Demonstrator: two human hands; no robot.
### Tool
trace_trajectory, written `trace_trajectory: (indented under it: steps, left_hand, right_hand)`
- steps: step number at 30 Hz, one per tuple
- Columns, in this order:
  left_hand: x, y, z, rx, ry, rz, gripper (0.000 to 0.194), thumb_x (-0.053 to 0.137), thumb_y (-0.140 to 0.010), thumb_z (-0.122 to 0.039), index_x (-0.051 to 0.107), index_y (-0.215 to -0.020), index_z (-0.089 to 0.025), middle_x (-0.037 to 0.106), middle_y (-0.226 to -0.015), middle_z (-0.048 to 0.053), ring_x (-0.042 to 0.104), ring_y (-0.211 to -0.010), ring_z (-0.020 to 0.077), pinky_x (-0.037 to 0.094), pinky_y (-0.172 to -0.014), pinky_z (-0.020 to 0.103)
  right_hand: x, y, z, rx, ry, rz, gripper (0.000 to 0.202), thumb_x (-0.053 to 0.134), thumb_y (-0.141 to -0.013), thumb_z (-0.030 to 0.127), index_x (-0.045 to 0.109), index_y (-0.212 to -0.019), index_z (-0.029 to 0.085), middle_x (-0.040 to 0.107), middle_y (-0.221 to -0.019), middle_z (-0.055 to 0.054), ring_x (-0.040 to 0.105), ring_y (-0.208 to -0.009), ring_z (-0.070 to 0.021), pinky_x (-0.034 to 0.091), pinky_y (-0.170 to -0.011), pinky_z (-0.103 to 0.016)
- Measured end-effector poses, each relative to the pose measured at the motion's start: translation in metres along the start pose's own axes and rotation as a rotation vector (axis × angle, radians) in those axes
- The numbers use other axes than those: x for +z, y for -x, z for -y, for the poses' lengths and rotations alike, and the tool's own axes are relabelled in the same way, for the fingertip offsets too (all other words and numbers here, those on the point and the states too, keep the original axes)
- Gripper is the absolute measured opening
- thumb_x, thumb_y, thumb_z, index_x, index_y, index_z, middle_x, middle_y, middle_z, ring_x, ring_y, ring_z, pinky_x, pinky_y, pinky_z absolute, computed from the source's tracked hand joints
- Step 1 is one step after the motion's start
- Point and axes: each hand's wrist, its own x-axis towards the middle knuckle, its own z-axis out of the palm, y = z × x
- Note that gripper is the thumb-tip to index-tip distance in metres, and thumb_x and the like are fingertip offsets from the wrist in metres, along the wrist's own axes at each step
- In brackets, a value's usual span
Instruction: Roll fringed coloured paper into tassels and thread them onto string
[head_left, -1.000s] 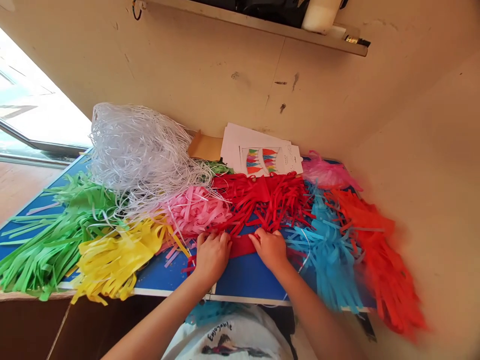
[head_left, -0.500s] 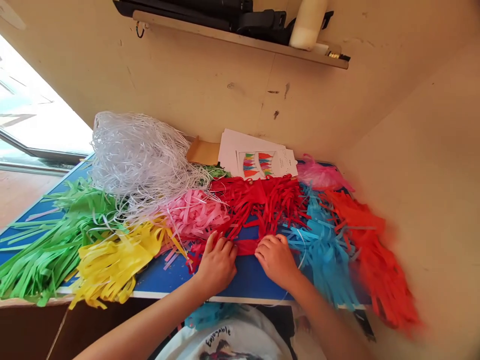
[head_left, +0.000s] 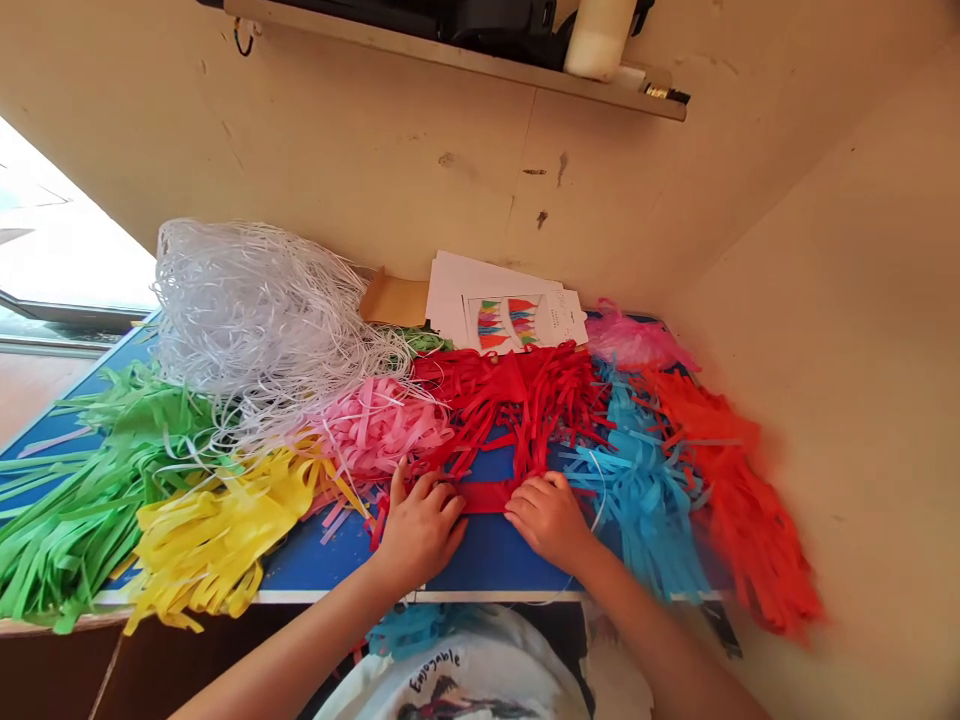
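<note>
Between my hands a flat red band is stretched across the blue tabletop; it looks like the folded middle of a fringed tassel strip. My left hand has its fingers curled over the band's left end, the index finger a little raised. At the other end, my right hand is closed on the band with bent fingers, beside hanging red fringe. Beyond both hands lies a heap of red fringed strips. What my fingertips do underneath is hidden.
Yellow fringe, green fringe and pink fringe lie left, below a tangle of white string. Blue fringe and orange-red fringe hang over the right side. A printed card leans behind; a shelf is above.
The view has shifted slightly. My left hand has slid a little leftward along the red band, so more of it shows between my hands. My right hand stays at its end.
</note>
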Motion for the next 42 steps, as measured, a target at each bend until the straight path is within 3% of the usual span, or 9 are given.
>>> trace_trajectory:
  steps: [2, 5, 12, 16, 22, 26, 33, 42]
  left_hand:
    - [0.002, -0.001, -0.008, -0.011, -0.025, -0.055, 0.011, 0.066, -0.085, -0.033, 0.068, -0.092, -0.026, 0.073, -0.093, 0.000, 0.059, -0.105, 0.0256, 0.009, -0.116, 0.060]
    - [0.007, -0.003, -0.015, 0.015, -0.062, -0.124, 0.010, 0.061, -0.088, -0.021, 0.068, -0.092, -0.026, 0.073, -0.088, -0.003, 0.061, -0.100, 0.0216, 0.011, -0.116, 0.054]
    - [0.013, 0.000, -0.012, 0.058, -0.065, -0.114, 0.018, 0.052, -0.094, -0.019, 0.068, -0.094, -0.028, 0.073, -0.086, -0.004, 0.060, -0.100, 0.0204, 0.013, -0.115, 0.051]
    - [0.015, 0.002, -0.009, 0.082, -0.047, -0.099, 0.020, 0.051, -0.095, -0.020, 0.069, -0.098, -0.029, 0.073, -0.088, -0.004, 0.061, -0.097, 0.0194, 0.016, -0.114, 0.051]
    - [0.018, 0.009, -0.004, 0.138, 0.011, -0.083, 0.024, 0.051, -0.095, -0.017, 0.068, -0.106, -0.029, 0.072, -0.092, -0.002, 0.062, -0.095, 0.0180, 0.019, -0.113, 0.050]
    - [0.012, 0.011, 0.007, 0.145, 0.099, -0.046, 0.023, 0.050, -0.096, -0.020, 0.071, -0.099, -0.028, 0.071, -0.085, -0.001, 0.062, -0.087, 0.0176, 0.024, -0.109, 0.051]
    - [-0.004, -0.005, 0.020, -0.049, 0.165, 0.156, 0.030, 0.049, -0.095, -0.036, 0.070, -0.078, -0.023, 0.071, -0.081, 0.003, 0.058, -0.087, 0.0233, 0.035, -0.086, 0.045]
    - [0.005, -0.008, 0.013, -0.119, 0.009, 0.108, 0.031, 0.053, -0.091, -0.032, 0.063, -0.064, -0.020, 0.065, -0.070, 0.004, 0.056, -0.079, 0.0236, 0.034, -0.074, 0.040]
  right_hand:
    - [0.000, 0.000, 0.004, 0.006, 0.008, -0.018, 0.012, 0.056, -0.095, 0.024, 0.066, -0.090, 0.021, 0.071, -0.083, -0.002, 0.059, -0.085, -0.0167, 0.030, -0.086, -0.037]
    - [0.004, 0.001, 0.009, 0.019, 0.046, -0.070, 0.010, 0.056, -0.094, 0.024, 0.066, -0.092, 0.021, 0.072, -0.088, -0.003, 0.059, -0.088, -0.0177, 0.029, -0.085, -0.038]
    - [0.007, 0.002, 0.011, -0.014, 0.066, -0.164, 0.011, 0.055, -0.094, 0.018, 0.065, -0.089, 0.019, 0.073, -0.083, -0.001, 0.060, -0.083, -0.0162, 0.030, -0.080, -0.036]
    - [0.008, 0.002, 0.013, -0.023, 0.085, -0.136, 0.012, 0.056, -0.094, 0.020, 0.067, -0.099, 0.020, 0.073, -0.094, -0.004, 0.060, -0.090, -0.0178, 0.030, -0.082, -0.037]
    - [0.015, 0.011, 0.015, -0.050, 0.050, -0.140, 0.017, 0.052, -0.096, 0.015, 0.068, -0.097, 0.021, 0.074, -0.094, -0.003, 0.060, -0.091, -0.0163, 0.030, -0.084, -0.037]
    - [0.013, 0.014, 0.011, 0.074, -0.048, -0.115, 0.016, 0.056, -0.096, 0.023, 0.070, -0.089, 0.024, 0.073, -0.088, 0.000, 0.059, -0.085, -0.0152, 0.029, -0.083, -0.036]
    - [0.007, 0.005, 0.009, 0.438, -0.077, -0.025, 0.025, 0.061, -0.092, 0.029, 0.065, -0.069, 0.021, 0.067, -0.080, -0.001, 0.053, -0.084, -0.0178, 0.028, -0.077, -0.035]
    - [0.019, 0.001, 0.005, 0.441, 0.046, -0.065, 0.026, 0.066, -0.086, 0.030, 0.058, -0.064, 0.020, 0.061, -0.073, -0.001, 0.050, -0.077, -0.0181, 0.027, -0.072, -0.033]
